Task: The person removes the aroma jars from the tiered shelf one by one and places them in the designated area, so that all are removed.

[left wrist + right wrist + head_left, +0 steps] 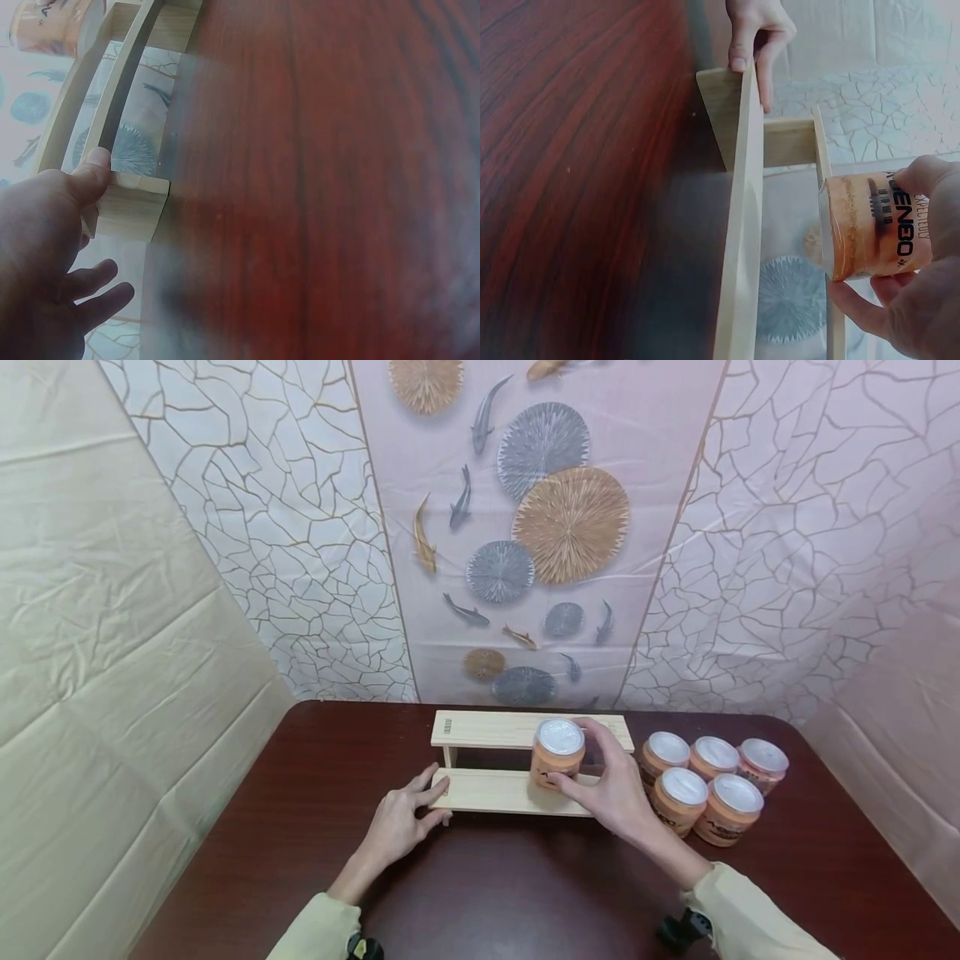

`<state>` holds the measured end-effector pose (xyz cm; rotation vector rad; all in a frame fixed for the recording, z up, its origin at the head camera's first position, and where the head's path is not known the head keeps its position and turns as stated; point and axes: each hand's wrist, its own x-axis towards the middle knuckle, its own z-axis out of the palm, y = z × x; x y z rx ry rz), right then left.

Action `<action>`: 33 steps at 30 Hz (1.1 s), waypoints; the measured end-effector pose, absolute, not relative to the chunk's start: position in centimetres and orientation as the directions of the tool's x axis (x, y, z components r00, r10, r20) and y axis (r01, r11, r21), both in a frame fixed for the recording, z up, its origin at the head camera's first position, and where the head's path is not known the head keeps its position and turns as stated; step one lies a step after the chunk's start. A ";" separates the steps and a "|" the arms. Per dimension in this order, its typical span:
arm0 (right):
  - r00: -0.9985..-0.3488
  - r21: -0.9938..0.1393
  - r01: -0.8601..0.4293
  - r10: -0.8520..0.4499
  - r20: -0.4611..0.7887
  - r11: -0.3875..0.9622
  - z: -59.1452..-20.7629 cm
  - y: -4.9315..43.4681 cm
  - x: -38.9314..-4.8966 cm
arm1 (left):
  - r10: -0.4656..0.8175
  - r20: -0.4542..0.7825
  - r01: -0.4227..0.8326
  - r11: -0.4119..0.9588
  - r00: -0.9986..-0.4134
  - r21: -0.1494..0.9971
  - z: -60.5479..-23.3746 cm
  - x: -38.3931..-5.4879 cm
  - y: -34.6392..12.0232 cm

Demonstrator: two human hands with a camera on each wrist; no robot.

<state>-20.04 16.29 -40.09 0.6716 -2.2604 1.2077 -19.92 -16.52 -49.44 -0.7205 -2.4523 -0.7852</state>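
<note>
My right hand (621, 792) grips an orange jar (555, 768) with a silvery-white top, thumb in front and fingers behind. It overlaps the lower board of a two-tier pale wooden rack (483, 791) in the head view. In the right wrist view the jar (870, 225) shows dark lettering, and its base hangs a gap away from the lower board (739, 247). At the rack's left end, my left hand (397, 822) pinches the lower board, its thumb on the front edge. Two of its fingers stick out loosely in the left wrist view.
Several similar orange jars (726, 810) stand grouped to the right of the rack, close by my right forearm. The dark reddish-brown table (300, 793) has rounded back corners. Behind it hangs a patterned cloth (480, 643); plain cloth walls (150, 693) flank the sides.
</note>
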 end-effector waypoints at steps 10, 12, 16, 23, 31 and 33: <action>-0.749 -0.604 -0.629 -0.174 0.639 0.490 -39.0 18.7 -19.5 | 0.337 0.557 0.598 0.700 -0.759 0.391 -49.4 -20.0 -16.4; -0.748 -0.609 -0.633 -0.171 0.642 0.478 -38.8 19.3 -19.4 | 0.335 0.553 0.594 0.700 -0.763 0.395 -49.3 -20.0 -16.4; -0.755 -0.596 -0.606 -0.144 0.640 0.527 -38.5 20.6 -19.1 | 0.332 0.550 0.590 0.703 -0.766 0.397 -49.3 -19.9 -16.5; -0.749 -0.572 -0.580 -0.103 0.654 0.580 -37.9 22.5 -18.5 | 0.338 0.553 0.594 0.705 -0.761 0.387 -49.3 -19.9 -16.5; -0.746 -0.599 -0.581 -0.067 0.662 0.551 -37.5 24.4 -17.9 | 0.341 0.559 0.601 0.700 -0.756 0.386 -49.3 -20.0 -16.5; -0.746 -0.594 -0.571 -0.057 0.663 0.567 -37.3 24.9 -17.7 | 0.341 0.557 0.599 0.702 -0.757 0.384 -49.4 -20.0 -16.4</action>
